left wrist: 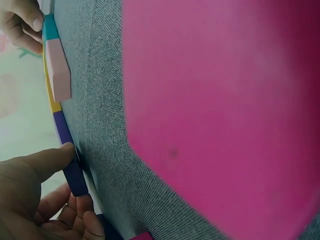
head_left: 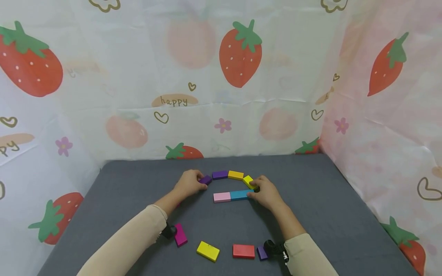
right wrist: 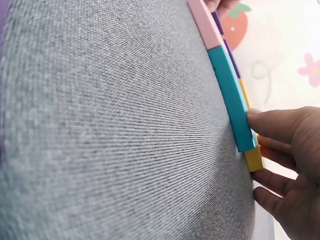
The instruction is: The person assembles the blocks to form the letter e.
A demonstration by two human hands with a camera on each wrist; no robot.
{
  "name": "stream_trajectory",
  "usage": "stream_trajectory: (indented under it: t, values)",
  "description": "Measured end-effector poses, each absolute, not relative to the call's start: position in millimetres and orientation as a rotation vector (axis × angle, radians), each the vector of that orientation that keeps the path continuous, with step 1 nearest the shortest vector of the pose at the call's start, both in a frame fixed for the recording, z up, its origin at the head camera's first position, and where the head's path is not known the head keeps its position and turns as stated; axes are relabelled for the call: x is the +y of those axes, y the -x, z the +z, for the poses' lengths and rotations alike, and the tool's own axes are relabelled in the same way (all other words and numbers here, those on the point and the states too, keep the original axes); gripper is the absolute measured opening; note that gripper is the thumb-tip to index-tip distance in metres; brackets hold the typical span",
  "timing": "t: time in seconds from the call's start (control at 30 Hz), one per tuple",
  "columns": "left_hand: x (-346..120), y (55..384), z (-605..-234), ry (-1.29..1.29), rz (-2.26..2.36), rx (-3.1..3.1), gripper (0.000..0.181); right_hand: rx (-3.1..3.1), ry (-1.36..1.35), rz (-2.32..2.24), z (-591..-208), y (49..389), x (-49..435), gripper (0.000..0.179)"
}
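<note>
In the head view my left hand (head_left: pixel 189 183) pinches a small purple block (head_left: pixel 205 179) between thumb and fingers, at the left end of a curved row. Along that row lie another purple block (head_left: pixel 220 175), an orange-yellow block (head_left: pixel 236 175) and a yellow block (head_left: pixel 248 181). My right hand (head_left: pixel 267 193) grips the yellow block's near right end, its thumb against the right end of a blue block (head_left: pixel 239 195). A pink block (head_left: pixel 221 197) sits end to end with the blue one, inside the curve. The right fingers partly hide the yellow block.
Nearer me on the grey tabletop (head_left: pixel 138 199) lie a magenta block (head_left: pixel 180 235), a yellow block (head_left: pixel 208 251), a red block (head_left: pixel 243 251) and a purple block (head_left: pixel 262 253) beside my right wrist. Strawberry-printed cloth (head_left: pixel 207 126) hangs behind the table and at both sides.
</note>
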State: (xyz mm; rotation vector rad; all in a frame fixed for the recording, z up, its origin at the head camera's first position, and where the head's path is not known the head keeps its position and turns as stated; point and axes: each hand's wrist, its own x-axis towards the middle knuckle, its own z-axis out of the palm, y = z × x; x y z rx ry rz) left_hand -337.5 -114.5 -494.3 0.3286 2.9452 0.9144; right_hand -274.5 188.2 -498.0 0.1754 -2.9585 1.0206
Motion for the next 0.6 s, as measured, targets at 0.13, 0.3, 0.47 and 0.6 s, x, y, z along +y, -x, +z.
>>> stream_trajectory:
  t: [0.13, 0.3, 0.47, 0.6]
  values:
    - [-115.0, 338.8, -497.0, -0.323, 0.882, 2.967, 0.040, -2.959, -0.181, 1.017, -497.7, 274.1, 188.4, 0.046]
    - [-114.4, 340.6, -497.3, -0.317, 0.847, 2.964, 0.043, -2.955, -0.180, 1.017, -496.8, 273.4, 188.1, 0.046]
    - [-113.1, 341.5, -495.8, -0.328, 0.809, 2.948, 0.044, -2.947, -0.179, 1.034, -495.6, 272.9, 187.7, 0.046]
    - [-112.9, 340.4, -494.0, -0.345, 0.784, 2.940, 0.045, -2.951, -0.182, 1.032, -495.1, 272.8, 187.4, 0.046]
